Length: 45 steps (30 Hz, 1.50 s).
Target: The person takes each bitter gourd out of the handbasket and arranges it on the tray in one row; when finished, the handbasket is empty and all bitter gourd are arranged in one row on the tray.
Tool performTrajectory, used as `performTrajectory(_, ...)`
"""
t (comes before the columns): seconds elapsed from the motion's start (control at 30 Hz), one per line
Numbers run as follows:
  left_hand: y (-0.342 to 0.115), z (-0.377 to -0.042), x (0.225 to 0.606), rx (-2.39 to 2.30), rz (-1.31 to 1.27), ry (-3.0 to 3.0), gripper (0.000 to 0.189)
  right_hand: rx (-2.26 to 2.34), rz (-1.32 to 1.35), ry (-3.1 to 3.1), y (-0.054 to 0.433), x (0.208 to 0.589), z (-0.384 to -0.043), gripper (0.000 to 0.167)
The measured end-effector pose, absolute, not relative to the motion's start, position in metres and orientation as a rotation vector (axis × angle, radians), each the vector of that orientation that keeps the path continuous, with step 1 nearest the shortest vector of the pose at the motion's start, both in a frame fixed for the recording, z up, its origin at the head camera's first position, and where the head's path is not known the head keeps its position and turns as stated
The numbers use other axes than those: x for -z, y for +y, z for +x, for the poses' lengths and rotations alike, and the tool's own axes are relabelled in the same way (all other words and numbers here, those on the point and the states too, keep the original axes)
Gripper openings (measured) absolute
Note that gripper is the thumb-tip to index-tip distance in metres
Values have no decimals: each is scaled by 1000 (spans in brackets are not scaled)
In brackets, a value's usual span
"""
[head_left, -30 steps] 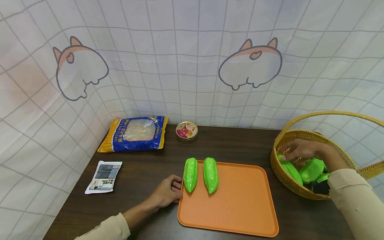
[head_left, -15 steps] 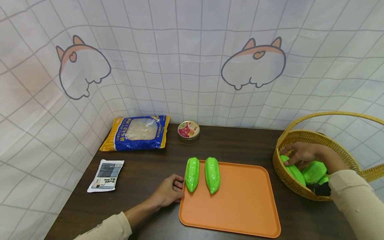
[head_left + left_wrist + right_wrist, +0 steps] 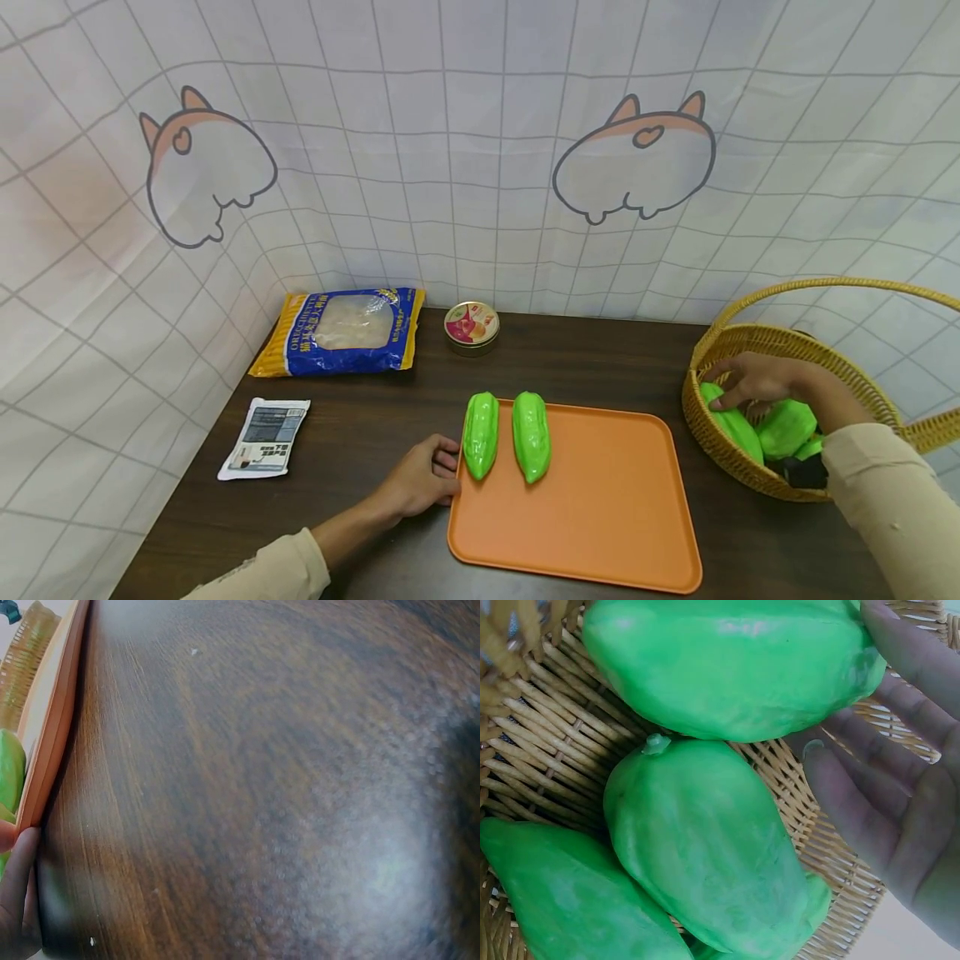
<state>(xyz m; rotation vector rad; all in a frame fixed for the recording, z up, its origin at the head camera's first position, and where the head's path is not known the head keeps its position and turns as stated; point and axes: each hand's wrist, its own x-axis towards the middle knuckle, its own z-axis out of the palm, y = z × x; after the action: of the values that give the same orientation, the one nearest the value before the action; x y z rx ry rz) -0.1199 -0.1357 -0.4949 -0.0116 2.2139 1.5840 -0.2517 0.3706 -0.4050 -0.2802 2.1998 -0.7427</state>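
Note:
An orange tray [image 3: 600, 500] lies on the dark wooden table, two elongated, faintly ridged green fruits [image 3: 480, 436] side by side at its left end. My left hand [image 3: 422, 477] grips the tray's left edge; in the left wrist view its fingers [image 3: 21, 874] pinch the rim. On the right, my right hand [image 3: 761, 379] reaches into a wicker basket [image 3: 708, 442]. Its thumb and fingers straddle the end of a long green fruit [image 3: 727, 664], with one fingertip on that end in the right wrist view. More green fruits [image 3: 705, 832] lie below it.
A blue and yellow pasta bag [image 3: 348, 331] and a round tin [image 3: 471, 327] stand near the patterned wall cloth. A small white packet [image 3: 265, 439] lies at the left. The basket's tall handle [image 3: 825, 285] arches above the right forearm. A black object [image 3: 806, 472] sits among the fruits.
The right hand's fingers have lowered slightly and closed in on the end of the long fruit in the basket. The left hand keeps its grip; the whole view has shifted a little.

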Motion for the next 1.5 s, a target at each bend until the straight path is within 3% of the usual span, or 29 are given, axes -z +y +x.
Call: performTrajectory(1.5,-135,-119,496,-1602,4,2221,59,856,-293,2393,401,365,-231,74)
